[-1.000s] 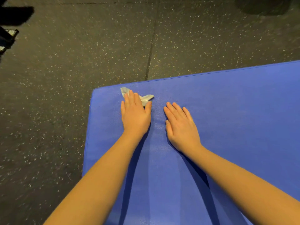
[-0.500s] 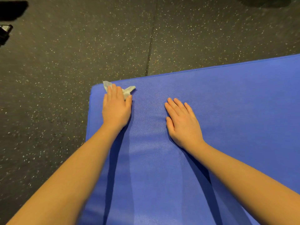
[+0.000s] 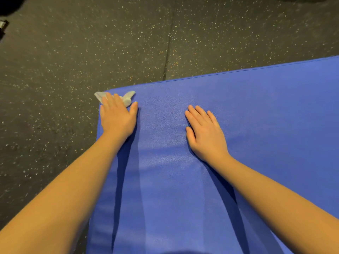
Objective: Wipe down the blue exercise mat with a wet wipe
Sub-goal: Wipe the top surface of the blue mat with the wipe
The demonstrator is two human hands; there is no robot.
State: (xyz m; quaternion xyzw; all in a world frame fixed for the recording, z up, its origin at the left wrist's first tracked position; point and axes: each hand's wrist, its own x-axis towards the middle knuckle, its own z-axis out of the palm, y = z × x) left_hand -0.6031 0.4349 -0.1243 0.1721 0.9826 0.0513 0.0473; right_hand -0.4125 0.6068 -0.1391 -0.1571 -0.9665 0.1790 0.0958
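Both hands are down flat on the blue exercise mat, and the left hand has the work: fingers straight and together, palm pressing the wet wipe onto the mat, nothing curled round it. That wipe is a small pale grey wad right at the mat's far left corner, one tip poking out past the fingertips to the left, over the corner's rim, and another sticking out on the thumb side. The right hand lies well apart from it, toward the middle of the mat, fingers relaxed and spread a little, holding nothing, and by the look of it just bracing the person's weight. Progress, then: this reads as mid-wipe, with the corner being covered now, and a large stretch of blue running off to the right and down toward the near edge. Pale bands of sheen cross the mat between the forearms, but whether that is moisture or only light I cannot tell, so how much is already done is not clear. Around the mat lies dark speckled rubber floor, with a seam running up from the mat's far edge.
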